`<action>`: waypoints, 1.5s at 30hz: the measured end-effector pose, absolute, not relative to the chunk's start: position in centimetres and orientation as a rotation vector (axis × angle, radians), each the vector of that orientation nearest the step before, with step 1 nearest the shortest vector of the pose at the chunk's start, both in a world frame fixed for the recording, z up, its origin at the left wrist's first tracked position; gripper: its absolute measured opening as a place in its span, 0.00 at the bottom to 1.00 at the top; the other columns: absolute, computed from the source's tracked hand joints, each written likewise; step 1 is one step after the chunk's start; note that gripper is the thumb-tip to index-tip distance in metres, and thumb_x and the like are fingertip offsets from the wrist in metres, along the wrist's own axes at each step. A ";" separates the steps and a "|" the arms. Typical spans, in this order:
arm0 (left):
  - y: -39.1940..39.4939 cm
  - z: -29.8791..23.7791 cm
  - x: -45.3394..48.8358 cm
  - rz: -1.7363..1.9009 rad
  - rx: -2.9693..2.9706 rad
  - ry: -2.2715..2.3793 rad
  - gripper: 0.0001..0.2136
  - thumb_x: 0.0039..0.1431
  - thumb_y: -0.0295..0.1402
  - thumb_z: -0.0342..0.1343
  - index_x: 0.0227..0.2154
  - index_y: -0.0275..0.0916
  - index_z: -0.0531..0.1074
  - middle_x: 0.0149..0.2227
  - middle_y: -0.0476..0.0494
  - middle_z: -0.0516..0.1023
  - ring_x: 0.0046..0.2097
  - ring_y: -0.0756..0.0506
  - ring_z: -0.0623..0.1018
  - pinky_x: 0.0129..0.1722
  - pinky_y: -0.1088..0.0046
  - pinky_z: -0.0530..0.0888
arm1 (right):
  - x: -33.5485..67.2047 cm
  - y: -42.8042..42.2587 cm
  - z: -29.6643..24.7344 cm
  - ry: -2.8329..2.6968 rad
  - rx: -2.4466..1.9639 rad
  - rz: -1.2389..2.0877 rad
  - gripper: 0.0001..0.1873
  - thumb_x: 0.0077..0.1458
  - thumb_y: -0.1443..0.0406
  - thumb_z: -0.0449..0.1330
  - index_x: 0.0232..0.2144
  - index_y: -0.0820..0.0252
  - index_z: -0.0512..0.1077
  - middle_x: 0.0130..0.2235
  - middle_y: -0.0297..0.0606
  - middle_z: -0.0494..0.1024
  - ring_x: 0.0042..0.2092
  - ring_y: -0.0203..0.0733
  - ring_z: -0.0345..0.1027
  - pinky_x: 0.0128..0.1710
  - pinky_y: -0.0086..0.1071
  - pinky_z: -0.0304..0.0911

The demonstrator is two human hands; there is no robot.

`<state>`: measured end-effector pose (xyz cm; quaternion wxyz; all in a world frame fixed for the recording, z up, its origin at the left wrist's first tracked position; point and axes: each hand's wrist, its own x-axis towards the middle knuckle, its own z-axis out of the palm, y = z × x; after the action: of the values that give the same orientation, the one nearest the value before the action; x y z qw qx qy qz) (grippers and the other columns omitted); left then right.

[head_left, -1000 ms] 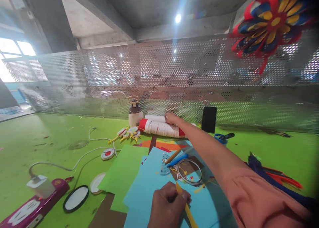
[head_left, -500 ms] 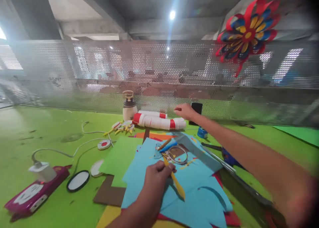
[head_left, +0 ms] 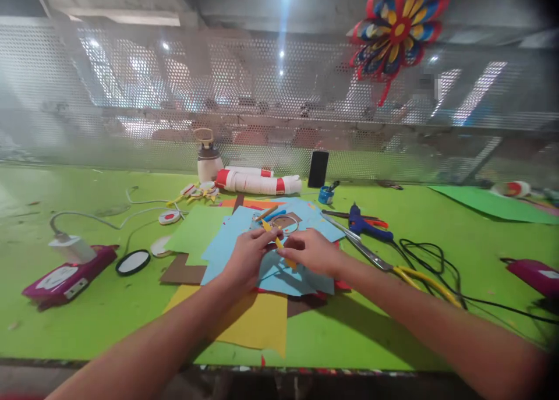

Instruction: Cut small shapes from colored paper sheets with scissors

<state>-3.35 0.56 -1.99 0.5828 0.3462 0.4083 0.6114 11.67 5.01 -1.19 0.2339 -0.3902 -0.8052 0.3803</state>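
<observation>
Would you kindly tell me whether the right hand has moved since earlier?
Yes: the right hand has come nearer the camera, away from the red-and-white stack.

"How do the left forearm (head_left: 174, 325) and right forearm (head_left: 393, 295) look near the yellow sheet (head_left: 257, 325)?"

"Bare and tapering. Past the sheet, the left hand (head_left: 250, 253) and right hand (head_left: 312, 251) are bare too."
</observation>
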 end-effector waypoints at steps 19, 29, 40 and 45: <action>1.4 -3.4 -3.7 1.337 0.889 1.022 0.11 0.43 0.29 0.66 0.32 0.33 0.76 0.32 0.41 0.79 0.38 0.46 0.78 0.40 0.72 0.74 | 15.9 6.9 -2.6 -1.768 -1.205 1.144 0.16 0.49 0.54 0.57 0.22 0.61 0.69 0.20 0.33 0.70 0.20 0.32 0.55 0.20 0.28 0.51; 1.7 -3.6 -3.8 1.349 0.840 1.132 0.15 0.46 0.25 0.63 0.39 0.33 0.70 0.29 0.43 0.77 0.32 0.46 0.80 0.26 0.77 0.72 | 14.5 5.7 -3.1 -2.264 -1.302 0.595 0.11 0.55 0.63 0.56 0.25 0.59 0.74 0.22 0.34 0.73 0.26 0.38 0.63 0.26 0.30 0.52; 2.3 -3.1 -5.2 1.522 0.839 1.158 0.08 0.47 0.24 0.61 0.33 0.32 0.74 0.34 0.43 0.78 0.34 0.50 0.78 0.31 0.80 0.73 | 12.8 3.9 -2.9 -2.494 -1.128 0.256 0.14 0.56 0.60 0.60 0.41 0.62 0.76 0.39 0.48 0.76 0.45 0.52 0.67 0.41 0.38 0.60; 2.4 -3.2 -5.2 1.479 0.835 1.147 0.05 0.48 0.24 0.60 0.31 0.32 0.75 0.35 0.42 0.78 0.36 0.49 0.78 0.34 0.77 0.74 | 14.4 5.0 -2.5 -2.278 -1.124 0.341 0.11 0.60 0.63 0.55 0.38 0.63 0.76 0.38 0.44 0.78 0.40 0.43 0.69 0.42 0.34 0.61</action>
<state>-5.19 2.35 -3.16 0.5194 0.3481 0.4781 0.6169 14.37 4.98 -2.52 0.2851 -0.4203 -0.8519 0.1275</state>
